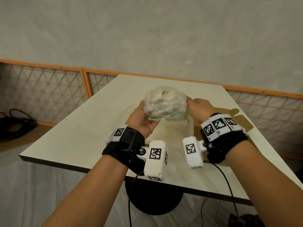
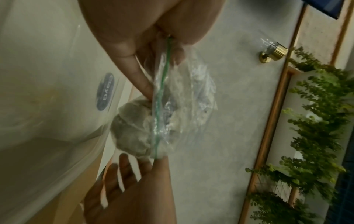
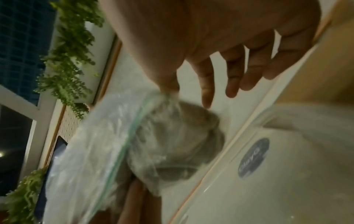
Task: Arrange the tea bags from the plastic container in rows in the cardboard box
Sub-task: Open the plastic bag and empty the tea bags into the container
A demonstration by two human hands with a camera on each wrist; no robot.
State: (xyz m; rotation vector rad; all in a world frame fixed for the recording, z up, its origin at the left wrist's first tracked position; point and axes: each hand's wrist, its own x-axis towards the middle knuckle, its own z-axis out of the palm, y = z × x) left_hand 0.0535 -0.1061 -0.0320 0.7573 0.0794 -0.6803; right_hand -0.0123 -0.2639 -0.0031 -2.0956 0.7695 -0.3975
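Head view: both hands, left hand point(image 1: 142, 120) & right hand point(image 1: 200, 106), pinch zip bag point(image 1: 164, 104) of tea bags above plastic container point(image 1: 190, 124); soft, light, crinkly, so grip by green seal edge.

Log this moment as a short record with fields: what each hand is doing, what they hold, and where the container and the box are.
held item: clear zip bag with a green seal strip, full of tea bags
left hand: grips the bag's left end at the seal
right hand: pinches the bag's right end
bag seal: cannot tell whether open
plastic container: clear, on the table under the bag
cardboard box: at the right, behind the right wrist; contents hidden
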